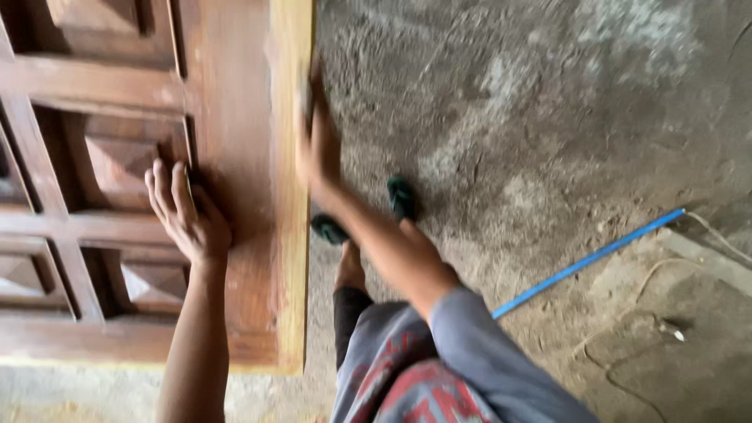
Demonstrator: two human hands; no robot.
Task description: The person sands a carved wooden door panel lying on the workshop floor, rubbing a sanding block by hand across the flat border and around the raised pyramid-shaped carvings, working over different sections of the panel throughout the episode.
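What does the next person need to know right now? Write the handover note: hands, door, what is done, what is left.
Left hand: flat, fingers spread, pressed on the face of the brown panelled wooden door.
Right hand: against the door's paler edge, apparently pressing something small to it; blurred, so unclear what.
Feet in dark sandals on the concrete floor; a blue rod lies to the right.
Done: cannot tell.
Left: the edge probably still needs working.
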